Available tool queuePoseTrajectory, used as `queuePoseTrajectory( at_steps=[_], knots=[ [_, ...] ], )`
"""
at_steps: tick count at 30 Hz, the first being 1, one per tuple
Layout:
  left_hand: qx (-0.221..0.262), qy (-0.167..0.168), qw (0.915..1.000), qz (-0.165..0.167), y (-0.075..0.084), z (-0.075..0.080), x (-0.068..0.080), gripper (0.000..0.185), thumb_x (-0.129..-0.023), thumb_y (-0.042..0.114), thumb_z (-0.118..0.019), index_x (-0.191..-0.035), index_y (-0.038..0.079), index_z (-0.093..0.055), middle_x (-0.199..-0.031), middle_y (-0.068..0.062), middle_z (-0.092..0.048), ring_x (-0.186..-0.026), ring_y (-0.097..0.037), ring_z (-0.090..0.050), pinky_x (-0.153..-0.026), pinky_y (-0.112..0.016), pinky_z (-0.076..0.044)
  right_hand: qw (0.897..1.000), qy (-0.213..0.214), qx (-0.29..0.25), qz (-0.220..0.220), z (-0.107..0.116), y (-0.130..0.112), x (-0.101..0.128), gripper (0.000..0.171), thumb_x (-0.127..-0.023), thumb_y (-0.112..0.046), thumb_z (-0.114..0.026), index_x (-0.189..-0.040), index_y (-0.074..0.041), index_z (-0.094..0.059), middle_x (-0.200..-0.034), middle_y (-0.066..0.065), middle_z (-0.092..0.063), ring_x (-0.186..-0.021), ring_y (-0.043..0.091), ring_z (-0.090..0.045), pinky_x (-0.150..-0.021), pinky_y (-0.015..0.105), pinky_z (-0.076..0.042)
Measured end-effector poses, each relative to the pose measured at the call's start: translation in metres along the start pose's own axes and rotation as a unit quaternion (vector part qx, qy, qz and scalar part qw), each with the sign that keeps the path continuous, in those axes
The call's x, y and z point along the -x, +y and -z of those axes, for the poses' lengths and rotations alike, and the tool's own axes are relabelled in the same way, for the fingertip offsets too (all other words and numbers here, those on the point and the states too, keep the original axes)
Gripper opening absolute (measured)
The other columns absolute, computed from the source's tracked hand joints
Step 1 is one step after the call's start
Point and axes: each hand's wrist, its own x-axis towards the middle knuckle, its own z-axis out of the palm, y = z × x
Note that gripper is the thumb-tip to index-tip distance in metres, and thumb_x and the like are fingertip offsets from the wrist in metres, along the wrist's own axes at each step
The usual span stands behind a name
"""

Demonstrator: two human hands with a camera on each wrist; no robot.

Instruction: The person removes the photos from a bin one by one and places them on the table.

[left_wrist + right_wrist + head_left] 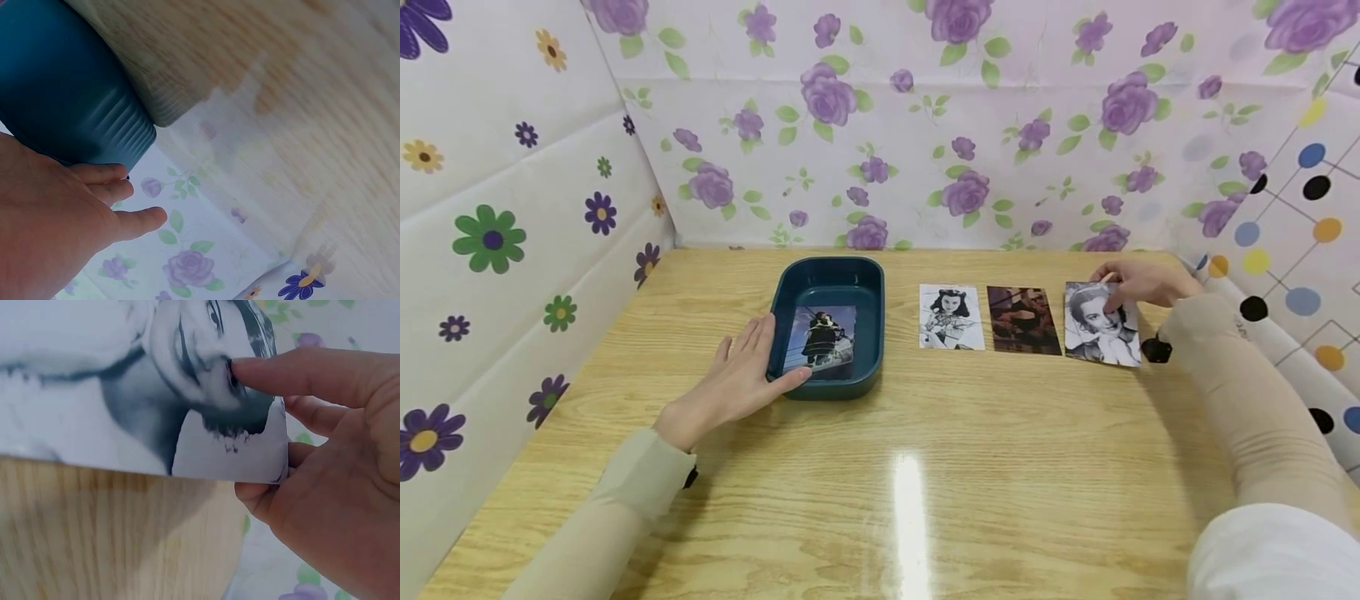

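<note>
Pinching the far corner of the black-and-white photo (1101,325), the right hand (1138,282) lifts it at the row's right end; the left hand (737,379), fingers straight, rests against the tray (829,275), well apart leftward.

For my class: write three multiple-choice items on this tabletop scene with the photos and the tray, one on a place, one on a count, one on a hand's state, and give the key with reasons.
1. Where does the colour photo lie?
A. in the blue tray
B. on the wall
C. under a sleeve

2. How many photos lie on the table outside the tray?
A. one
B. three
C. five

3. What does the right hand do?
A. lies flat
B. makes a fist
C. pinches the rightmost black-and-white photo

Key: 1 A, it lies inside the tray's walls; 2 B, three lie in a row; 3 C, the wrist view shows thumb and fingers on its corner.
</note>
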Motion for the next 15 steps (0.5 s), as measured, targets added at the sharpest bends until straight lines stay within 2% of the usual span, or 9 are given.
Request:
queuePoseTrajectory(
  at_steps=[2, 7, 10, 13, 15],
  knots=[
    [0.0, 0.001, 1.0, -0.001, -0.001, -0.001, 0.0, 0.106, -0.089, 0.076, -0.035, -0.155, 0.006, 0.008, -0.163, -0.014, 0.006, -0.151, -0.036, 0.001, -0.116, -0.066, 0.001, 1.0, -0.012, -0.002, 0.001, -0.003, 0.0, -0.002, 0.059, -0.083, 0.001, -0.067, -0.133, 0.006, -0.037, -0.14, 0.03, -0.033, -0.127, 0.048, -0.036, -0.097, 0.055, -0.043],
    [-0.001, 0.004, 1.0, 0.001, -0.001, -0.001, 0.001, 0.106, -0.089, 0.075, -0.036, -0.155, 0.006, 0.008, -0.163, -0.014, 0.005, -0.151, -0.035, 0.001, -0.116, -0.065, 0.002, 1.0, -0.012, 0.006, 0.006, -0.01, -0.002, -0.011, 0.055, -0.083, 0.003, -0.065, -0.13, 0.007, -0.037, -0.142, 0.033, -0.027, -0.131, 0.054, -0.027, -0.093, 0.055, -0.042],
    [0.0, 0.004, 1.0, 0.0, -0.001, -0.001, 0.001, 0.105, -0.089, 0.075, -0.036, -0.155, 0.006, 0.009, -0.163, -0.014, 0.006, -0.151, -0.035, 0.001, -0.116, -0.065, 0.002, 1.0, 0.0, 0.015, 0.008, -0.014, -0.002, -0.016, 0.055, -0.081, 0.004, -0.067, -0.128, 0.007, -0.04, -0.139, 0.032, -0.032, -0.127, 0.05, -0.033, -0.092, 0.055, -0.042],
    [0.0, 0.002, 1.0, 0.001, -0.001, -0.001, 0.0, 0.105, -0.089, 0.076, -0.036, -0.155, 0.007, 0.009, -0.163, -0.013, 0.006, -0.151, -0.035, 0.001, -0.116, -0.065, 0.001, 0.999, 0.015, 0.029, 0.011, -0.017, -0.002, -0.019, 0.055, -0.079, 0.004, -0.069, -0.127, 0.007, -0.043, -0.127, 0.031, -0.041, -0.112, 0.042, -0.044, -0.087, 0.05, -0.044],
    [0.001, 0.001, 1.0, 0.001, -0.001, -0.001, 0.0, 0.106, -0.088, 0.076, -0.035, -0.155, 0.007, 0.01, -0.163, -0.012, 0.007, -0.152, -0.034, 0.002, -0.116, -0.065, 0.001, 0.999, 0.019, 0.039, 0.012, -0.018, -0.002, -0.019, 0.054, -0.079, 0.003, -0.069, -0.127, 0.006, -0.044, -0.121, 0.03, -0.044, -0.104, 0.038, -0.046, -0.082, 0.046, -0.045]
  ],
)
